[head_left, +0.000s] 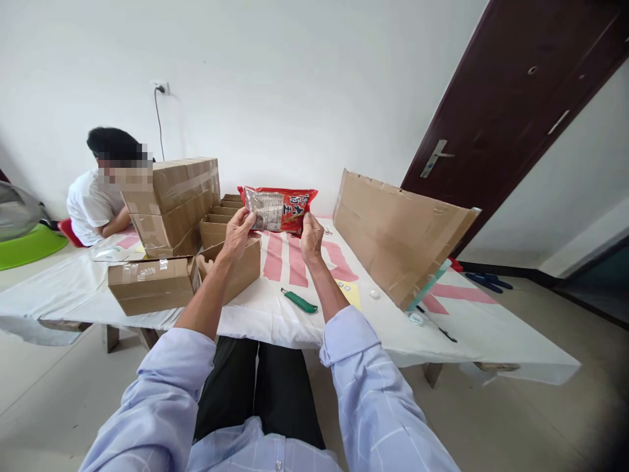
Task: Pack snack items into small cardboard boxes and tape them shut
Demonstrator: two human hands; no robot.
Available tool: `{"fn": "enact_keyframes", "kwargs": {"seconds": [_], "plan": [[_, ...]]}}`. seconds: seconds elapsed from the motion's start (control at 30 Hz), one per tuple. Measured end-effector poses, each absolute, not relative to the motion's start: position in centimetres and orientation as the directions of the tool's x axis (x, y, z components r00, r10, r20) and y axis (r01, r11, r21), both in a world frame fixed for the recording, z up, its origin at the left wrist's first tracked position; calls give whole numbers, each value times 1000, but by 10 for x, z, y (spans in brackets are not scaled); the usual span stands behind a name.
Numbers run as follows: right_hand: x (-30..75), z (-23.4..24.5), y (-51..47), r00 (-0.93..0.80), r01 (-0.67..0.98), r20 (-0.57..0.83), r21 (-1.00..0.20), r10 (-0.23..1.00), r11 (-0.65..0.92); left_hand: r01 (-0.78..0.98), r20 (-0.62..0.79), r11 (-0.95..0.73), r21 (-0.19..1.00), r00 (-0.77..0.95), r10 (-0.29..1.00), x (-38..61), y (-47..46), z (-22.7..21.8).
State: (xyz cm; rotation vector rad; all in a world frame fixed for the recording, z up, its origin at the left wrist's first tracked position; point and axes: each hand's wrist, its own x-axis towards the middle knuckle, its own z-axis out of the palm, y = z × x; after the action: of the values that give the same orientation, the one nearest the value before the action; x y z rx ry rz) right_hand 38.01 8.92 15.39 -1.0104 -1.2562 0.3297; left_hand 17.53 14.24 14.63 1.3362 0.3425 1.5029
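Both hands hold a red snack packet (278, 208) up in the air above the low table (275, 308). My left hand (238, 235) grips the packet's lower left edge, fingers curled round it. My right hand (311, 236) pinches its lower right edge. The packet's silver back with printed text faces me. Below my left hand stands an open cardboard box (242, 265). A green-handled utility knife (299, 301) lies on the white cloth just in front of my right forearm.
Stacked sealed boxes (174, 203) and a taped box (152, 285) sit at the left, with flat cartons (221, 223) behind. A large cardboard sheet (400, 236) leans at the right. Another person (98, 196) sits at the far left. A dark door (515, 98) stands right.
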Motion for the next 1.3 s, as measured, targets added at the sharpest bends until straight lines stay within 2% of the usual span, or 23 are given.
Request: {"fn": "enact_keyframes", "kwargs": {"seconds": [0.1, 0.17, 0.23, 0.37, 0.43, 0.63, 0.77, 0.9, 1.03, 1.13, 1.2, 1.3], "plan": [[378, 135, 90, 469, 199, 619, -769, 630, 608, -490, 494, -360, 794, 174, 852, 175, 141, 126], [376, 114, 87, 492, 144, 566, -802, 661, 580, -445, 422, -301, 843, 201, 884, 173, 136, 106], [374, 88, 81, 516, 74, 466, -860, 719, 505, -383, 346, -240, 892, 235, 908, 172, 129, 82], [373, 31, 63, 517, -103, 178, -958, 837, 268, -274, 225, -144, 951, 290, 930, 167, 114, 35], [375, 5, 51, 464, -138, 122, -969, 877, 207, -222, 171, -103, 970, 312, 935, 162, 108, 15], [385, -35, 18, 227, -120, 90, -985, 970, 120, -133, 94, -39, 990, 437, 895, 147, 97, -12], [384, -29, 9, 213, -76, 119, -988, 970, 137, -153, 124, -47, 987, 548, 827, 137, 95, 3], [381, -9, 7, 133, 4, 184, -983, 974, 185, -149, 191, -127, 981, 593, 783, 128, 96, 22], [380, 13, 21, -5, 21, 223, -974, 975, 223, -185, 256, -187, 965, 496, 830, 108, 94, 39], [375, 33, 47, -11, 11, 265, -964, 964, 265, -231, 301, -227, 946, 368, 880, 83, 91, 57], [365, 48, 71, -19, 104, 318, -942, 948, 319, -236, 327, -270, 933, 252, 911, 62, 91, 70], [345, 68, 109, -121, 311, 403, -853, 907, 420, -171, 359, -346, 923, 57, 932, 31, 94, 87]]}}
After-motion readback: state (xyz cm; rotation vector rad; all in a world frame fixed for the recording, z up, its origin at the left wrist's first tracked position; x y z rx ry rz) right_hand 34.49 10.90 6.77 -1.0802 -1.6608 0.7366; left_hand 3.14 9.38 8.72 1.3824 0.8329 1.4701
